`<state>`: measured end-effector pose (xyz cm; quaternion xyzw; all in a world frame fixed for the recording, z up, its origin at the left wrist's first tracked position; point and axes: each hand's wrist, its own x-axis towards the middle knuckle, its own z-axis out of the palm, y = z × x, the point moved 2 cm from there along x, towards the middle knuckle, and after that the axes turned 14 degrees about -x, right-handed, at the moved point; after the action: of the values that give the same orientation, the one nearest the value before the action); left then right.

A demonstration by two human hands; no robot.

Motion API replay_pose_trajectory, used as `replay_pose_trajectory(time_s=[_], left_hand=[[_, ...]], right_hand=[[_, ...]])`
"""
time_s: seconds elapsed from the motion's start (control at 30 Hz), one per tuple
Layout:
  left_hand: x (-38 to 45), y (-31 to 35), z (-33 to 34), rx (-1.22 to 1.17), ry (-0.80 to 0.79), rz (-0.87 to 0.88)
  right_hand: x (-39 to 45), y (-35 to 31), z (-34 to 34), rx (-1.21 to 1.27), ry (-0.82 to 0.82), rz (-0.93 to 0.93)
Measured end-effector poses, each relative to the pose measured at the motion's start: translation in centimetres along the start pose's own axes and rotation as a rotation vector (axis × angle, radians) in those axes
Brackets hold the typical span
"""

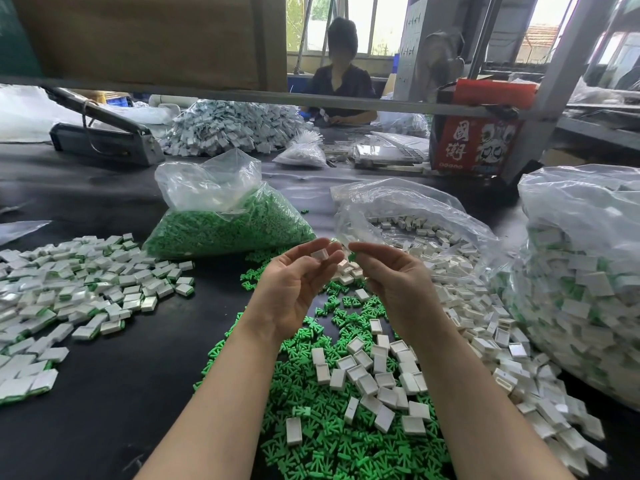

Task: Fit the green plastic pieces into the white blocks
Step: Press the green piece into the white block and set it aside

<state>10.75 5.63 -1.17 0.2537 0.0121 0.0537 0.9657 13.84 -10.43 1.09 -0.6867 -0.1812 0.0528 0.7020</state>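
My left hand (294, 285) is raised palm up over the table and pinches a small white block (320, 254) between thumb and fingertips. My right hand (388, 275) is raised beside it, fingers curled, fingertips close to the block; whether it holds anything is hidden. Loose green plastic pieces (329, 434) cover the black table below my arms, mixed with empty white blocks (377, 379). A pile of white blocks fitted with green pieces (86, 289) lies to the left.
A clear bag of green pieces (228, 223) stands behind my hands. An open bag of white blocks (415, 230) lies to its right. A large bag of fitted blocks (588, 289) fills the right edge. A person sits across the table by a red box (474, 147).
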Motion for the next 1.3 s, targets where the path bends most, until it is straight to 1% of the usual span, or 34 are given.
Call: replay_pose_trajectory(time_s=[0.17,0.3,0.4,0.73,0.9,0.97,1.07,1.1,1.17,1.3], left_hand=[[0.0,-0.3,0.2,0.077,-0.005,0.009],[0.1,-0.7,0.4,0.241,-0.014,0.055],[0.0,-0.9,0.6,0.306,-0.025,0.068],[-0.2,-0.8,0.7,0.362,-0.019,0.113],[-0.2,-0.7,0.7,0.400,-0.012,0.141],[-0.3,-0.8,0.9,0.407,-0.017,0.146],[-0.3,-1.1,0.9,0.413,0.005,0.138],[-0.3,-1.1,0.9,0.439,0.017,0.133],[-0.5,-0.9,0.9,0.570,0.018,0.117],[-0.5,-0.5,0.9,0.875,-0.053,0.052]], right_hand=[[0.1,0.1,-0.1,-0.042,-0.002,-0.065],[0.3,0.2,-0.1,-0.095,0.066,-0.137],[0.3,0.3,-0.1,-0.126,0.105,-0.165],[0.4,0.3,0.3,-0.229,0.159,-0.222],[0.4,0.4,0.2,-0.237,0.118,-0.206],[0.4,0.5,0.3,-0.231,0.132,-0.188],[0.4,0.7,0.4,-0.306,0.149,-0.185],[0.4,0.7,0.4,-0.317,0.150,-0.180],[0.4,0.7,0.4,-0.320,0.152,-0.170],[0.3,0.8,0.4,-0.327,0.141,-0.180]])
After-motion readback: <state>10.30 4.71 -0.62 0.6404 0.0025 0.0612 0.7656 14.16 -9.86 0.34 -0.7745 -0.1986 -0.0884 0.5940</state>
